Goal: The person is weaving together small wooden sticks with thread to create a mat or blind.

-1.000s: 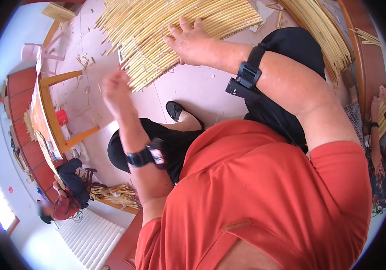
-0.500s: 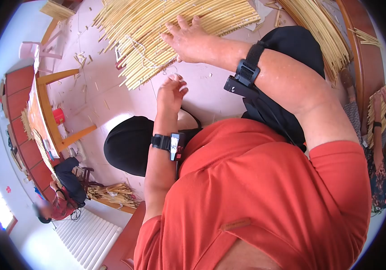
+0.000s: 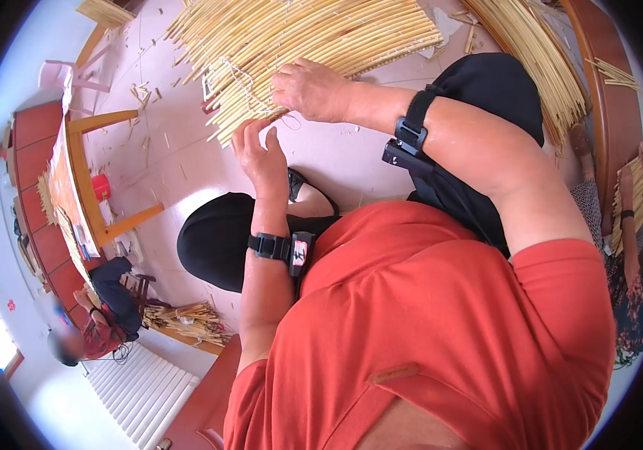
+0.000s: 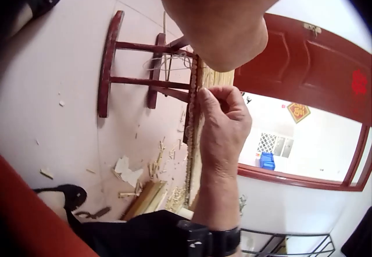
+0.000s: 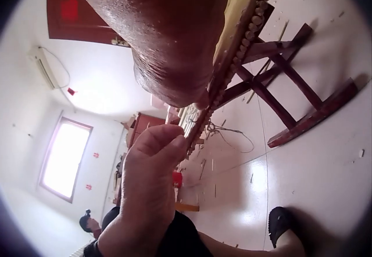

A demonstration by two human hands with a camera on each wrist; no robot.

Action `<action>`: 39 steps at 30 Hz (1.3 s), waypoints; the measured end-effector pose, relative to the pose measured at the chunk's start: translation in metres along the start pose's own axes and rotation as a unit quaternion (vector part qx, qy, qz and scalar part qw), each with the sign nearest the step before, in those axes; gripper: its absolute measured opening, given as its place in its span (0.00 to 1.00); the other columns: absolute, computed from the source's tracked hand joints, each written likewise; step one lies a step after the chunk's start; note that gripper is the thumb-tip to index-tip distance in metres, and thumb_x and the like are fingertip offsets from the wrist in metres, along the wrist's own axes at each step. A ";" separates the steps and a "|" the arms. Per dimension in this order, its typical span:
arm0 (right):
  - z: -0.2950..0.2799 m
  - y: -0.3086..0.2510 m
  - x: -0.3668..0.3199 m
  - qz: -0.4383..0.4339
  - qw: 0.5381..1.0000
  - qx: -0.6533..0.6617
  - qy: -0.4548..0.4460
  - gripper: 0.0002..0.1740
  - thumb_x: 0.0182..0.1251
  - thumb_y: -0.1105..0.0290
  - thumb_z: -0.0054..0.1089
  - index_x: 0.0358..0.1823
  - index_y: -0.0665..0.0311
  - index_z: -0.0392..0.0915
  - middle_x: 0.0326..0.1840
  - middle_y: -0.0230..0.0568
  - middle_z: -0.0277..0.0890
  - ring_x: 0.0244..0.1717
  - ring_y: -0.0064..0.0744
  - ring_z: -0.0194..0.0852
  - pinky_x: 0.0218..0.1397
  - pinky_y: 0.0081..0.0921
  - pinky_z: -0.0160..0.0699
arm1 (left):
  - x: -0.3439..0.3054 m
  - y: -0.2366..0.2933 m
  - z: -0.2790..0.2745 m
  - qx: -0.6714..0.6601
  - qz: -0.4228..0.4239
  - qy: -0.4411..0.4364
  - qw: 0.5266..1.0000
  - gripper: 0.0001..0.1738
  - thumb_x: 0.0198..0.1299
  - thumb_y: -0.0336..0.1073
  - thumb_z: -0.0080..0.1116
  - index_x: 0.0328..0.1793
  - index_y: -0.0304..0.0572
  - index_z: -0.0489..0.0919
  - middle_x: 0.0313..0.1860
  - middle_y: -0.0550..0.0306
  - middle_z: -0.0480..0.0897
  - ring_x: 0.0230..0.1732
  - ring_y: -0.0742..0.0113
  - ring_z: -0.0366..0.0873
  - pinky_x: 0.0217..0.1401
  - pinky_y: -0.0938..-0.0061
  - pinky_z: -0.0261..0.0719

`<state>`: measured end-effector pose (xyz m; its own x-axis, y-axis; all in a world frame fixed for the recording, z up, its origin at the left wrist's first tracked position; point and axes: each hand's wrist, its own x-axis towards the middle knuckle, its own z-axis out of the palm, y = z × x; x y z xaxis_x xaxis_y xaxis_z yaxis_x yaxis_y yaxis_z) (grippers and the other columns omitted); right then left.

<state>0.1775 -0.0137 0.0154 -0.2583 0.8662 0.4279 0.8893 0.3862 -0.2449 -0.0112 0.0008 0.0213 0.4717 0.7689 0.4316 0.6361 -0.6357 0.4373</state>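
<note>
A mat of thin yellow stalks, tied with white string, spreads before the person. At its near edge the right hand has curled fingers, with a thin loop of string beside them; in the left wrist view this hand pinches at the row of stalk ends. The left hand reaches up to the mat's lower left corner, thumb apart from the fingers. The right wrist view has the left hand close to the stalk ends, index finger stretched; no held thing can be made out.
Under the mat is a dark red wooden stand. More stalks lie at the right. Cut bits litter the floor. An orange-legged table and a seated person are at the left; another person is at the far right.
The left hand has come across from the left and up to the mat's edge. The right hand, spread flat on the mat before, has drawn back to the edge and curled its fingers.
</note>
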 end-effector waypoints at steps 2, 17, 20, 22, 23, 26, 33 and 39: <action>0.001 0.006 0.006 0.004 1.000 -0.019 -0.002 0.05 0.55 0.69 0.56 0.32 0.61 0.76 0.34 0.37 0.74 0.44 0.40 0.74 0.52 0.37 0.72 | 0.002 -0.001 0.004 0.024 0.008 -0.006 1.000 0.10 0.51 0.26 0.66 0.41 0.40 0.79 0.43 0.53 0.78 0.50 0.55 0.73 0.56 0.62 0.69; -0.022 0.007 0.002 0.031 0.995 0.082 -0.043 0.06 0.57 0.72 0.52 0.25 0.64 0.74 0.32 0.44 0.79 0.33 0.42 0.81 0.34 0.41 0.80 | 0.039 -0.017 0.021 -0.060 -0.102 -0.079 0.990 0.04 0.48 0.29 0.67 0.30 0.41 0.83 0.31 0.53 0.80 0.40 0.54 0.76 0.47 0.64 0.74; -0.034 -0.034 -0.003 0.065 0.962 0.176 -0.196 0.05 0.57 0.72 0.53 0.25 0.65 0.75 0.32 0.47 0.81 0.33 0.45 0.82 0.33 0.43 0.79 | 0.044 -0.016 0.012 -0.060 -0.143 -0.110 0.982 0.05 0.48 0.29 0.66 0.32 0.39 0.84 0.32 0.52 0.82 0.39 0.56 0.78 0.46 0.65 0.76; 0.000 -0.038 -0.027 0.088 0.943 0.158 -0.280 0.08 0.56 0.73 0.54 0.36 0.67 0.75 0.31 0.48 0.81 0.33 0.46 0.82 0.32 0.43 0.79 | 0.047 -0.019 0.012 -0.084 -0.185 -0.148 0.968 0.05 0.48 0.30 0.67 0.33 0.39 0.84 0.32 0.53 0.81 0.39 0.59 0.78 0.45 0.68 0.76; 0.001 -0.041 -0.030 0.112 0.915 0.138 -0.362 0.18 0.54 0.73 0.55 0.47 0.68 0.76 0.29 0.48 0.81 0.32 0.48 0.82 0.31 0.42 0.79 | 0.048 -0.018 0.011 -0.084 -0.185 -0.147 0.968 0.05 0.48 0.30 0.67 0.33 0.39 0.84 0.32 0.53 0.81 0.39 0.59 0.78 0.45 0.68 0.76; 0.000 -0.053 -0.035 0.122 0.872 0.013 -0.473 0.40 0.54 0.73 0.55 0.72 0.73 0.55 0.29 0.49 0.81 0.31 0.49 0.82 0.29 0.42 0.78 | 0.046 -0.015 0.011 -0.113 -0.216 -0.155 0.957 0.06 0.49 0.31 0.68 0.33 0.39 0.85 0.32 0.55 0.81 0.38 0.63 0.78 0.44 0.69 0.76; -0.003 -0.042 -0.021 0.166 0.885 0.110 -0.420 0.49 0.55 0.76 0.56 0.78 0.65 0.41 0.38 0.49 0.83 0.37 0.46 0.84 0.32 0.40 0.79 | 0.043 -0.014 0.011 -0.120 -0.180 -0.133 0.967 0.05 0.50 0.31 0.67 0.33 0.38 0.85 0.33 0.56 0.81 0.37 0.65 0.78 0.45 0.72 0.77; 0.022 -0.031 -0.003 0.164 0.859 0.132 -0.467 0.45 0.61 0.75 0.50 0.79 0.51 0.42 0.46 0.48 0.82 0.42 0.49 0.82 0.39 0.43 0.79 | 0.043 -0.019 0.013 -0.143 -0.207 -0.136 0.958 0.07 0.49 0.31 0.67 0.34 0.38 0.84 0.33 0.54 0.82 0.35 0.64 0.80 0.44 0.71 0.78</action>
<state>0.1422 -0.0210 0.0028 -0.3090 0.7707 -0.5572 0.8879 0.0238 -0.4595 0.0054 0.0468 0.0212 0.3806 0.9242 -0.0305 0.6288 -0.2345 0.7414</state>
